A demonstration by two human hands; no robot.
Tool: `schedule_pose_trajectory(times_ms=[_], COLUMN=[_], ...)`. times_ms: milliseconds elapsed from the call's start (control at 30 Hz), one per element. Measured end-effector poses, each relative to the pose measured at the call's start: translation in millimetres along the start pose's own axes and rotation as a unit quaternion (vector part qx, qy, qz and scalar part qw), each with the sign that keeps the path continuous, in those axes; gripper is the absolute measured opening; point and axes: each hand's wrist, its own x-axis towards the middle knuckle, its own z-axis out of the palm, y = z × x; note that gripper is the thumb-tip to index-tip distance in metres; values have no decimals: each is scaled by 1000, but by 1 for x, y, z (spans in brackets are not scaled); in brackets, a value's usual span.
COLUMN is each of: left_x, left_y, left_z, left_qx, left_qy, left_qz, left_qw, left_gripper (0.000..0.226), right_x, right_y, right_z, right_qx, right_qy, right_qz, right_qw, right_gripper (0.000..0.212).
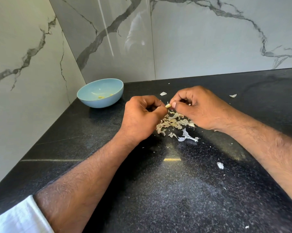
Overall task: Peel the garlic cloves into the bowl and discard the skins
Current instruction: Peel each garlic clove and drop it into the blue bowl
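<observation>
A small pale yellow garlic clove [167, 105] is pinched between the fingertips of both hands above the dark counter. My left hand [141, 118] holds it from the left with curled fingers. My right hand [197, 108] pinches it from the right with thumb and forefinger. Under and between the hands lies a heap of papery garlic skins [173, 123], with a white stem piece [188, 137] at its near edge. A light blue bowl [88, 100] stands at the back left, apart from the hands, with a few peeled cloves [100, 97] inside.
The black speckled counter [175, 190] meets marble walls [209, 39] at the left and back. Loose skin flakes lie scattered: one behind the hands [163, 93], one at the far right [233, 95], one nearer me [220, 165].
</observation>
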Motion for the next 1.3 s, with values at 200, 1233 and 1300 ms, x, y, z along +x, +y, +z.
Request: schedule_pose_trajectory(times_ms=[200, 1233, 1300], left_x=[1, 2, 2], left_y=[4, 1, 1], left_z=[-4, -1, -1], left_qx=[-169, -187, -173], left_qy=[-48, -68, -66], left_qz=[-28, -99, -100], left_qw=[984, 975, 978], left_gripper=[13, 10, 11], right_x=[3, -1, -1], right_y=[0, 0, 0], right_z=[-4, -9, -9], right_qx=[181, -15, -25], right_qy=[-8, 69, 63], right_qz=[52, -113, -114], right_qw=[982, 991, 991], right_gripper=[14, 12, 13])
